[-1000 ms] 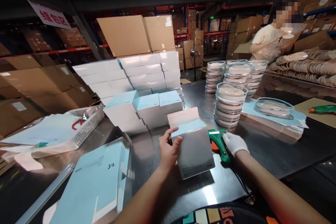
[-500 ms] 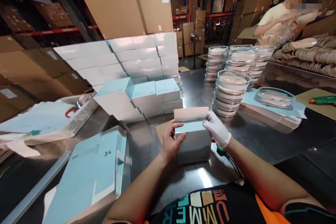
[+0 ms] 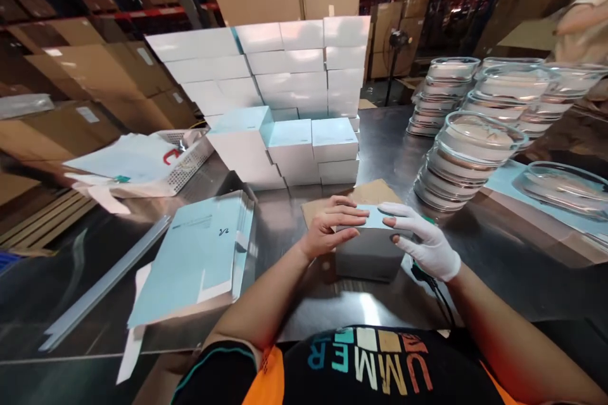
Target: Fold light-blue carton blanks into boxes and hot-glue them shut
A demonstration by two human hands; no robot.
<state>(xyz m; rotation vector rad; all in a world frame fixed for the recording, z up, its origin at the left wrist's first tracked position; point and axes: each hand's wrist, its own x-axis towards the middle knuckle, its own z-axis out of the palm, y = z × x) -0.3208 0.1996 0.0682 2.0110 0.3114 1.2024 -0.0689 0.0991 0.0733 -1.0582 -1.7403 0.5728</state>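
A small white carton [image 3: 367,254] stands upright on the metal table in front of me, its top flap folded down. My bare left hand [image 3: 332,226] lies across the left part of its top with fingers stretched out, the thumb along the front edge. On the right part rests my right hand [image 3: 422,237], in a white glove that leaves some fingertips bare; its fingers are spread over the lid and front edge. Both palms stay outside the box. A piece of brown cardboard [image 3: 380,191] lies behind the carton. Beside my right hand runs a black cable [image 3: 439,297].
Stacked white cartons [image 3: 294,85] form a wall at the back. Piles of glass-lidded round containers [image 3: 468,158] stand to the right. At left lie flat pale-blue carton blanks [image 3: 194,253], a metal strip [image 3: 109,281] and a white basket [image 3: 187,168]. Brown boxes [image 3: 118,69] fill the background.
The carton's raised flap has been folded down over its top. My hands have shifted from the carton's sides to lie on the lid. The camera view has turned left and downward.
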